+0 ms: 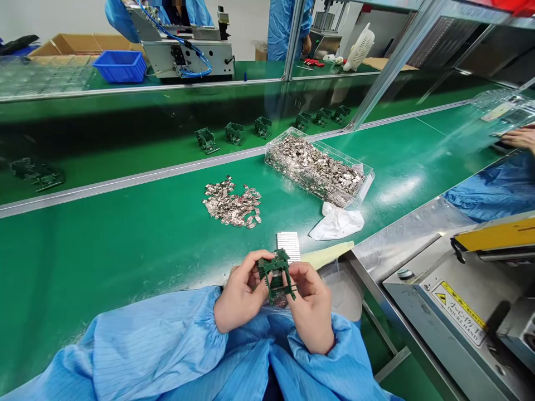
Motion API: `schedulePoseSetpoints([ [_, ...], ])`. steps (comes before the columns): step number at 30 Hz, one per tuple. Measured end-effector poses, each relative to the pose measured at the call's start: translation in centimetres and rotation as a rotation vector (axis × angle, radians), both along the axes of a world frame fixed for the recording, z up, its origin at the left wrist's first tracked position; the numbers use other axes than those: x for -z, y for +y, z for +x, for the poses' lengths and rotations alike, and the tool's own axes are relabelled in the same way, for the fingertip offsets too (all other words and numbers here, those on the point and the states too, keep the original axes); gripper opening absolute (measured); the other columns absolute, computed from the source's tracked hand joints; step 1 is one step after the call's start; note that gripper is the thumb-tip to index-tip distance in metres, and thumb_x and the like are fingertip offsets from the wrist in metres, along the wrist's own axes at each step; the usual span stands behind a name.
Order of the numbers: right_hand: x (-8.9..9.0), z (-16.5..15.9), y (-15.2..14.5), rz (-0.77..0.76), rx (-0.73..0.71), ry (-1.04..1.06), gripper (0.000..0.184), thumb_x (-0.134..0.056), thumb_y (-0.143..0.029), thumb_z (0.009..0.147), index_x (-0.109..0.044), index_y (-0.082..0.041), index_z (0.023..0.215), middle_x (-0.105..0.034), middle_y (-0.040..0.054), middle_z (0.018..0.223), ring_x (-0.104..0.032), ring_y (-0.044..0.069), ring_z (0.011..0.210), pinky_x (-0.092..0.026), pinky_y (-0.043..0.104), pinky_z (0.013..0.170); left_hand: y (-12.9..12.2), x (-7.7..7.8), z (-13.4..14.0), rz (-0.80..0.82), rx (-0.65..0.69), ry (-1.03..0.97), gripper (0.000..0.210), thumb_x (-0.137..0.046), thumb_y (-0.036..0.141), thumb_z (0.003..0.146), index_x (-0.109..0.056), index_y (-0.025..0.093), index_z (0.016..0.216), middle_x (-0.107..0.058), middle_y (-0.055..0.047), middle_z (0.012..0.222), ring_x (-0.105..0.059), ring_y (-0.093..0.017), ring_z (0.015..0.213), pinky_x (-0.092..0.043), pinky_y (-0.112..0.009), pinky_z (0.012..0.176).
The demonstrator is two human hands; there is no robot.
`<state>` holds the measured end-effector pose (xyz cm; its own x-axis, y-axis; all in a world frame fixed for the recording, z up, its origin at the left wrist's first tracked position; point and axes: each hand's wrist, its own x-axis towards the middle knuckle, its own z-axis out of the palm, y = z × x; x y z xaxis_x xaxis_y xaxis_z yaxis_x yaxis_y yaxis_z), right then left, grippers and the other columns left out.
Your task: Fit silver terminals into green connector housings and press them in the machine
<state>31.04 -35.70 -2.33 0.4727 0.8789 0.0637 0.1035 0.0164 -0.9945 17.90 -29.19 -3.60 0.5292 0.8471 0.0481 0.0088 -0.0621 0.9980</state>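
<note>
Between my two hands, just past the table's front edge, is a small dark green plastic frame [276, 268] with an open middle. My left hand [246, 289] grips its left side, thumb and fingers closed on it. On the other side my right hand [310, 303] has its fingertips pressed against the frame; whether they also pinch a small part is hidden. Right behind the frame lies a white ribbed block [288, 245]. Farther back on the green tabletop is a loose pile of small shiny metal pieces [232, 204].
A clear plastic box [320, 167] full of metal pieces stands behind a crumpled white cloth [337, 221]. Several similar green frames [234, 133] sit on the strip beyond the metal rail. A machine [463, 301] stands at right, near a co-worker's hand [520, 138].
</note>
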Motion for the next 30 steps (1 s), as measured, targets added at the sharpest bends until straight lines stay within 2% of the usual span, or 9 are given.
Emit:
schedulePoseSetpoints([
  [9,0.3,-0.3,0.3,0.005,0.003,0.187,0.016,-0.072,-0.031,0.079,-0.063,-0.018,0.075,-0.063,0.0036,0.078,-0.060,0.017,0.073,-0.050,0.026,0.065,0.0,-0.2,0.0,0.059,0.000,0.026,0.025,-0.055,0.026,0.089,-0.053,0.019,0.113,-0.051,0.002,0.069,-0.043,-0.009,0.057,-0.037,-0.019,0.052],
  [15,0.5,-0.4,0.4,-0.024,0.038,0.290,0.020,-0.079,-0.027,0.070,-0.061,-0.019,0.068,-0.061,0.0003,0.068,-0.055,0.014,0.062,-0.047,0.023,0.056,0.0,-0.5,0.1,0.062,-0.012,0.047,0.024,-0.056,0.018,0.085,-0.056,0.019,0.108,-0.050,0.003,0.066,-0.042,-0.009,0.056,-0.036,-0.018,0.050],
  [21,0.6,-1.1,-0.2,-0.052,0.096,0.376,0.028,-0.084,-0.030,0.063,-0.059,-0.018,0.066,-0.059,-0.0014,0.064,-0.052,0.012,0.058,-0.044,0.021,0.053,-0.3,-0.7,-0.1,0.045,0.012,0.058,0.028,-0.057,0.015,0.081,-0.057,0.018,0.108,-0.054,0.002,0.070,-0.048,-0.010,0.060,-0.039,-0.018,0.053],
  [26,0.5,-1.3,-2.4,-0.033,0.108,0.336,0.029,-0.082,-0.036,0.069,-0.060,-0.019,0.074,-0.059,-0.0016,0.066,-0.054,0.012,0.060,-0.045,0.021,0.056,-1.3,-0.7,-0.3,0.054,0.098,0.064,0.026,-0.056,0.018,0.083,-0.057,0.019,0.108,-0.058,0.001,0.077,-0.052,-0.010,0.063,-0.043,-0.018,0.056],
  [28,1.1,-0.4,-3.7,-0.032,0.147,0.300,0.029,-0.077,-0.043,0.075,-0.062,-0.019,0.081,-0.063,0.0003,0.072,-0.057,0.013,0.064,-0.049,0.024,0.060,-1.2,-0.8,-0.4,0.049,0.100,0.035,0.025,-0.058,0.021,0.083,-0.056,0.018,0.108,-0.059,-0.001,0.082,-0.054,-0.010,0.066,-0.046,-0.019,0.058],
  [30,2.3,1.1,-4.6,-0.060,0.224,0.266,0.035,-0.072,-0.052,0.078,-0.063,-0.019,0.086,-0.066,0.0025,0.076,-0.059,0.015,0.066,-0.051,0.027,0.063,-0.4,-1.0,-0.2,0.000,0.047,-0.030,0.029,-0.062,0.025,0.082,-0.053,0.018,0.108,-0.059,-0.002,0.087,-0.056,-0.011,0.069,-0.049,-0.020,0.060],
])
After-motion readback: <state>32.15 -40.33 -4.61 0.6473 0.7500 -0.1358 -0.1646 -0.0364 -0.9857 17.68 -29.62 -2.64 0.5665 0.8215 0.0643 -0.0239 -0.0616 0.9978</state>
